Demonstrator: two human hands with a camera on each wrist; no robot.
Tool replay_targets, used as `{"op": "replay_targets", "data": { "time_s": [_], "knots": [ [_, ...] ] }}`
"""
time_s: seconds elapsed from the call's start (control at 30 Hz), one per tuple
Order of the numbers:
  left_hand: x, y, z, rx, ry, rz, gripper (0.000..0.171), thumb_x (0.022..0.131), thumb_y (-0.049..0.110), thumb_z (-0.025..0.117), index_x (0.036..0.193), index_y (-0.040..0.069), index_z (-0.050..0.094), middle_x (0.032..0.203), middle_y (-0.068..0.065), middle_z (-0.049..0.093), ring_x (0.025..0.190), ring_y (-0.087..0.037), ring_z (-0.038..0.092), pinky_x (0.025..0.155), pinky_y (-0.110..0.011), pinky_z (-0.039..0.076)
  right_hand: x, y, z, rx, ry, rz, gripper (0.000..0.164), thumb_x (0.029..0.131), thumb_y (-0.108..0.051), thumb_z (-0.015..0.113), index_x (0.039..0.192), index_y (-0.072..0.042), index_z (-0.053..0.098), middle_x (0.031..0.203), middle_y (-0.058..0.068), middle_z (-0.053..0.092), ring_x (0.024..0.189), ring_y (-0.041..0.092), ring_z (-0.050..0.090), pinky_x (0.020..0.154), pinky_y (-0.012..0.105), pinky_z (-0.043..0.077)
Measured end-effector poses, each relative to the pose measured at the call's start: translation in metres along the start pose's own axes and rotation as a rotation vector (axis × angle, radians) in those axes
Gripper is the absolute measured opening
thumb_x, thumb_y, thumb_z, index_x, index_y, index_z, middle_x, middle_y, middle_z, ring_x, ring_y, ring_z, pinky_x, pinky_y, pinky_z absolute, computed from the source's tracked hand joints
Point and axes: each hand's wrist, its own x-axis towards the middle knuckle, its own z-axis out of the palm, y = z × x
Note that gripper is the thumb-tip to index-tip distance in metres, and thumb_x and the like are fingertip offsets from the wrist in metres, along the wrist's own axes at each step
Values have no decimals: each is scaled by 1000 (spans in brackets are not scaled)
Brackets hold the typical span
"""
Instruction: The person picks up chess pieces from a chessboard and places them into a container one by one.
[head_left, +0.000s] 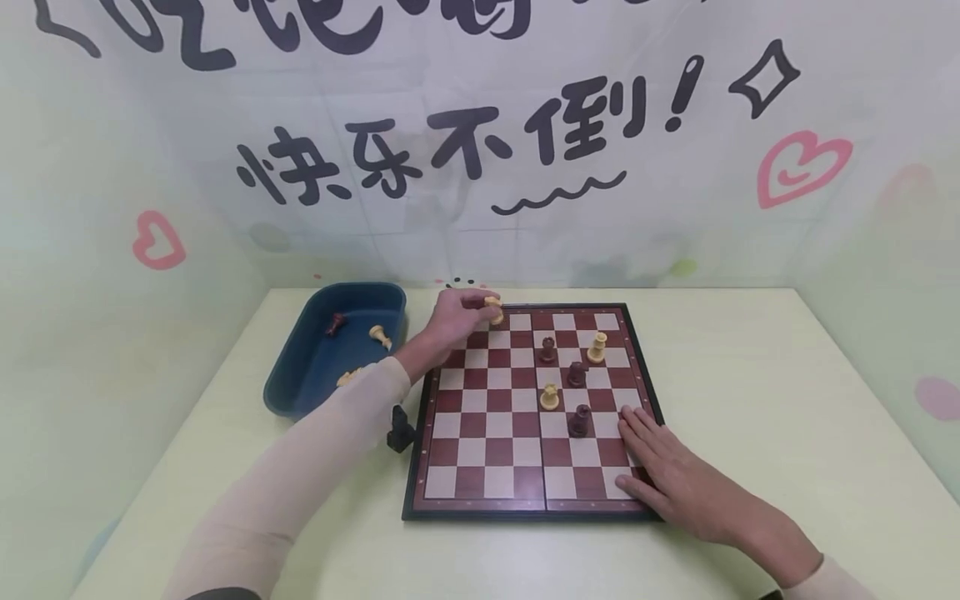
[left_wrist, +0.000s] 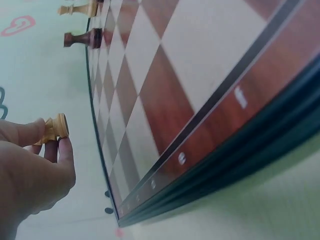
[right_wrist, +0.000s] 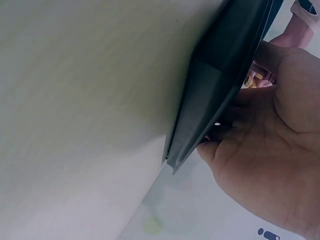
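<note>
My left hand (head_left: 459, 318) pinches a cream chess piece (head_left: 494, 310) over the far left part of the red-and-white chessboard (head_left: 498, 452). In the left wrist view, the held piece (left_wrist: 61, 125) lies sideways between thumb and fingers, its round base facing the board; its head is mostly hidden. My right hand (head_left: 678, 482) rests on the board's near right edge with its fingers straight. Standing on the right half of the board are a dark piece (head_left: 547, 349), a dark piece (head_left: 577, 374), a dark piece (head_left: 580, 421), a cream piece (head_left: 597, 347) and a cream piece (head_left: 550, 397).
Left of the board is a blue tray (head_left: 322, 360) with a dark piece (head_left: 335, 323) and cream pieces (head_left: 380, 336) lying in it. A small black object (head_left: 400, 431) shows beside the board's left edge, by the left sleeve. A printed cloth wall (head_left: 420, 242) stands behind the table.
</note>
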Motion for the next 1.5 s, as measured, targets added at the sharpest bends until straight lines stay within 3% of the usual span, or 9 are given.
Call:
{"op": "replay_targets", "data": {
  "time_s": [0.07,0.2,0.3,0.5,0.67,0.9,1.2,1.5],
  "knots": [
    [1,1,-6,9,4,24,28,95,7,73,122,2,73,137,-12,62,128,-23,55,100,-35,47,0,0,0,6,-7,8,74,106,-48,50,155,5,34,166,17,20,151,38,15,119,34,12],
    [1,6,-18,7,9,45,29,96,6,71,124,-1,71,120,-15,70,108,-25,65,97,-41,50,-1,0,2,11,-6,7,73,106,-47,50,155,5,34,165,18,21,151,39,16,117,26,6],
    [0,12,-27,-3,30,41,29,97,5,70,125,-2,70,119,-16,70,105,-23,65,98,-46,50,-2,0,3,13,1,3,73,106,-47,51,154,5,35,165,18,21,151,39,16,115,21,2],
    [-1,19,-44,-6,68,17,29,97,6,69,125,-1,70,119,-16,69,109,-25,63,104,-46,46,-1,0,4,17,14,4,74,106,-47,51,155,5,34,166,18,21,151,38,16,113,18,-1],
    [-2,14,-58,17,103,8,30,97,6,70,126,-1,69,120,-16,69,113,-25,61,104,-40,46,0,0,3,26,10,11,75,106,-48,51,155,5,33,166,17,20,151,37,15,114,18,0],
    [-15,7,-82,66,144,-36,29,97,10,71,124,3,71,121,-13,69,115,-25,61,104,-42,45,1,-1,2,46,1,12,76,105,-49,51,156,4,32,166,17,19,152,37,14,111,13,-4],
    [-25,4,-99,128,98,-33,31,99,13,69,127,1,69,119,-15,69,111,-27,64,104,-46,45,0,1,2,45,14,15,76,105,-49,51,156,4,33,166,16,20,152,37,14,110,11,-5],
    [-32,-1,-115,148,111,-46,31,100,15,68,129,1,68,123,-16,67,114,-30,62,102,-50,46,1,-1,3,47,19,2,75,105,-49,51,155,4,33,166,16,20,152,37,15,108,9,-6]
  ]
}}
